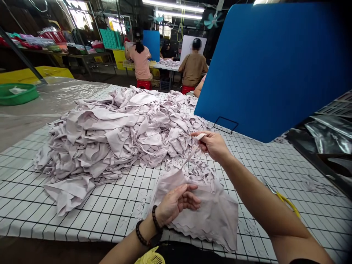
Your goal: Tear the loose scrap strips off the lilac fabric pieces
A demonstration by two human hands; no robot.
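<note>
A pale lilac strapped top [198,216] with a wavy hem lies on the grid-patterned cloth in front of me. My right hand [210,143] is raised beyond it, pinching the top's thin strap [189,157], which stretches up from the garment. Something small and white shows at those fingertips; I cannot tell whether it is a label or a finger wrap. My left hand [180,201], with dark bead bracelets at the wrist, hovers over or rests on the top, its fingers loosely curled and apart. Thin strap ends or trimmings [202,170] bunch at the garment's upper edge.
A large heap of lilac fabric pieces [132,128] covers the table's left and middle. A big blue board [269,69] stands at right on a wire stand [225,125]. Yellow-handled scissors [287,203] lie by my right forearm. A green basin [18,94] sits far left. People work at tables behind.
</note>
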